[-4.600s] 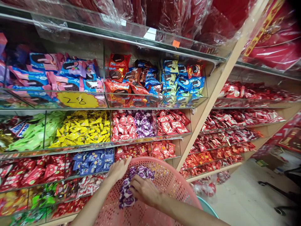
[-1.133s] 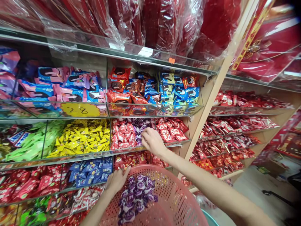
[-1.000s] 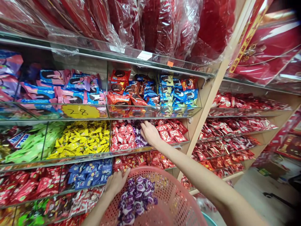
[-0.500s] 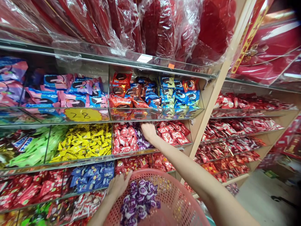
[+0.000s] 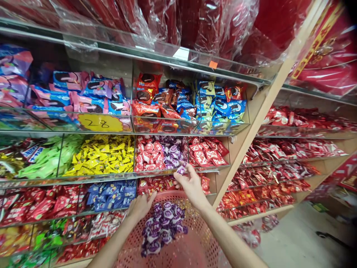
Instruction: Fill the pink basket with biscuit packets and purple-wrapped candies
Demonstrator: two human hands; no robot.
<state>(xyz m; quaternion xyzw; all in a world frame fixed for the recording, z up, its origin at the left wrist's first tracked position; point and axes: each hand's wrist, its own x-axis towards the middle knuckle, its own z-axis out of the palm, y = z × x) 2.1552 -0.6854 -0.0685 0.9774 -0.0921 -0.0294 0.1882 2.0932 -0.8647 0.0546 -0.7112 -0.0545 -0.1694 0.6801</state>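
My left hand [image 5: 140, 207] grips the far rim of a pink plastic basket [image 5: 192, 247] held against the shelves. A heap of purple wrapped candies [image 5: 163, 227] lies in the basket. My right hand [image 5: 190, 183] hovers just above the basket's rim, thumb and fingers pinched on one purple candy [image 5: 181, 170]. Directly behind it is the glass bin of red and purple candies [image 5: 160, 153] on the middle shelf.
Glass-fronted shelves hold yellow candies [image 5: 102, 155], green ones [image 5: 48, 160], blue ones [image 5: 111, 194] and cookie packs [image 5: 178, 102]. A yellow price tag [image 5: 98, 123] reads 28. Red packets fill the shelves to the right [image 5: 281, 149]; bare floor [image 5: 295, 238] lies at lower right.
My right hand has pulled back out of the red and purple candy bin and come down toward the basket, now pinching a purple candy. My left hand stays on the rim.
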